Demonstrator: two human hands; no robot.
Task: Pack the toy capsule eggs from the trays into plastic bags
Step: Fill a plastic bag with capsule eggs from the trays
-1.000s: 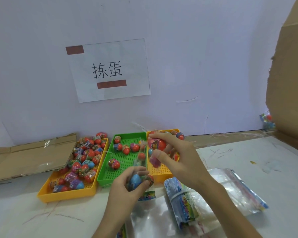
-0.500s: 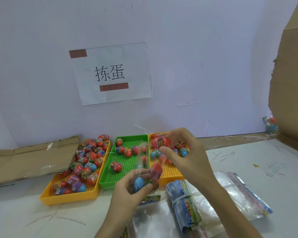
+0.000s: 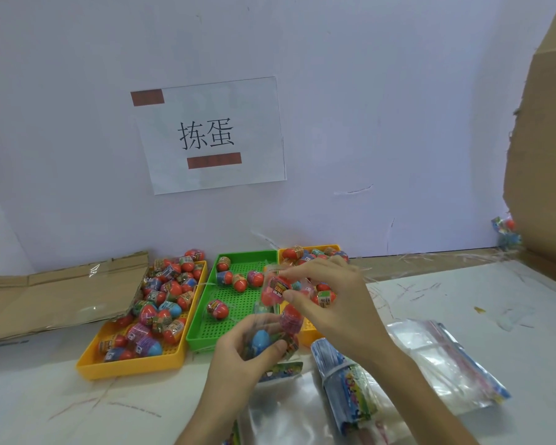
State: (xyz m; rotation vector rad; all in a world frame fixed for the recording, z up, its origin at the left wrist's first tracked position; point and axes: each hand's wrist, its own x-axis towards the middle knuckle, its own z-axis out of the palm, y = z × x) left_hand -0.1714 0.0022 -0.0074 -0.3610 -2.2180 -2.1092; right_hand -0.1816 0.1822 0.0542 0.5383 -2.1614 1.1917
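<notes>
While the left hand point(image 3: 238, 361) grips the clear bag point(image 3: 264, 308) low, blue egg point(image 3: 260, 338) inside, the right hand point(image 3: 334, 300) pinches a red egg point(image 3: 275, 289) just above at its mouth; bag roughly upright, over the green tray point(image 3: 206, 332).

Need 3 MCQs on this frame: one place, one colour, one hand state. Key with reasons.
1. The green tray lies: A) between the yellow trays B) left of both C) on the cardboard
2. The egg showing between the left hand's thumb and fingers, inside the bag, is mainly: A) white B) blue C) green
3. The right hand: A) lies flat on the table B) holds scissors C) pinches a red egg
Key: 1A, yellow trays flank it; 2B, blue shows through the clear plastic; 3C, thumb and finger close on the egg.
</notes>
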